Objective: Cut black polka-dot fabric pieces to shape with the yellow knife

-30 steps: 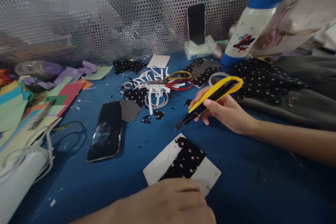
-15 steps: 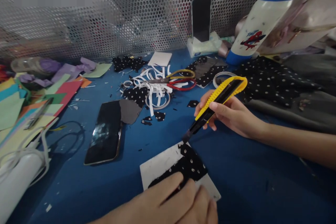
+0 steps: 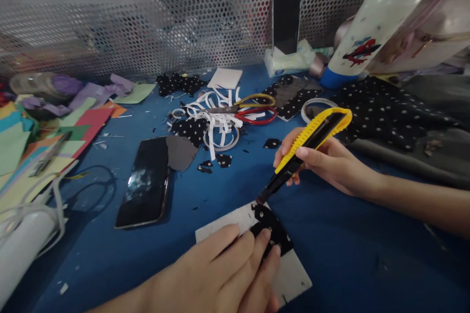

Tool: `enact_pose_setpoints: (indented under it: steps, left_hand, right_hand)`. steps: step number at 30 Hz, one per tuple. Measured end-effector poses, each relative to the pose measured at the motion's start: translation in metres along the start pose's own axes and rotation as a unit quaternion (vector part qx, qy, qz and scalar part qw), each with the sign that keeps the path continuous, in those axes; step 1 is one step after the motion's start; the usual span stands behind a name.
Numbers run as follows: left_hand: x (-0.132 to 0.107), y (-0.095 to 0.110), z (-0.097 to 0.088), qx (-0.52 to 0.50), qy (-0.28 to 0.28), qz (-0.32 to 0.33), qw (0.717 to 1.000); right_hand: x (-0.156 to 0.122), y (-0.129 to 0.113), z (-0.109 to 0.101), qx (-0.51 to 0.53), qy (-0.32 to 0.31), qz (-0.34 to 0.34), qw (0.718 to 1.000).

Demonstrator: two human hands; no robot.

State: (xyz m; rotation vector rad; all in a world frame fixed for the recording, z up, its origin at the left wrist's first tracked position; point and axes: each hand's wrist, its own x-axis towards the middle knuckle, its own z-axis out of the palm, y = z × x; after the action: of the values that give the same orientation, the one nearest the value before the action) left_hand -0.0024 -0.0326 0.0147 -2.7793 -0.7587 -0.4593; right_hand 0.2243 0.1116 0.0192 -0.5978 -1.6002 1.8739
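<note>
My right hand (image 3: 323,156) is closed around a yellow and black utility knife (image 3: 304,144). The knife slants down to the left, its blade tip at the upper edge of a white card (image 3: 295,276). On that card lies a piece of black fabric with white dots (image 3: 273,225). My left hand (image 3: 227,269) rests over the card, its fingers stretched out and pressing on the dotted fabric. Its thumb is mostly hidden, and the hand covers the card's lower left part.
A smartphone (image 3: 145,183) lies left of the card. Scissors (image 3: 238,110) sit on white paper strips (image 3: 216,132) farther back. Coloured papers (image 3: 81,132) and a white device with a cord (image 3: 25,249) are at left; a bottle (image 3: 370,29) and dotted cloth (image 3: 389,112) at right.
My left hand has slid up and its fingers now cover more of the dotted fabric. The knife tip stays at the card's upper edge, barely shifted.
</note>
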Motion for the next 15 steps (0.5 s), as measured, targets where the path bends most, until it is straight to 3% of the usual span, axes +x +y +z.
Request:
enact_pose_setpoints:
  steps: [10,15]
  left_hand:
    - [-0.009,-0.001,-0.002,-0.007,-0.029,-0.041,0.999]
    - [-0.011,-0.006,0.002,-0.015,0.005,-0.053,0.998]
  right_hand:
    - [0.001,0.001,-0.008,0.018,-0.048,0.019,0.999]
    - [0.000,0.002,-0.011,0.021,-0.058,0.027,0.998]
